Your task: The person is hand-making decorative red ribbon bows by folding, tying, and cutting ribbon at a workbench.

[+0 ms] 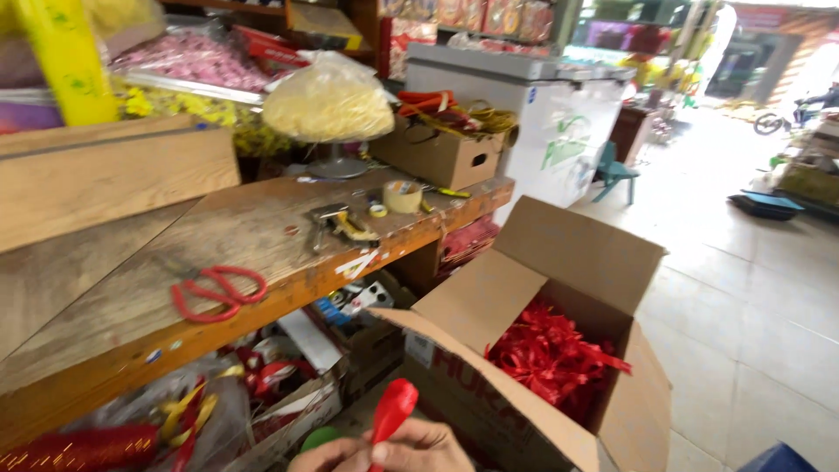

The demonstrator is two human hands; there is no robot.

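Note:
Only the fingers of both hands show at the bottom edge. My left hand [330, 456] and my right hand [430, 446] meet around the neck of a limp red balloon [393, 409], which sticks up and tilts right. A green rounded object [320, 437] peeks out just left of my left hand; I cannot tell what it is. Right of the hands stands an open brown cardboard box [524, 293] with a heap of red ribbon bows [552, 351] inside.
A worn wooden workbench [253, 240] runs along the left with red scissors [218, 293], a tape roll [402, 196] and a small metal tool [336, 223]. Behind it are a bag of yellow shreds [328, 105], a cardboard box [437, 156] and a white chest freezer [546, 118]. Tiled floor [752, 297] stretches right.

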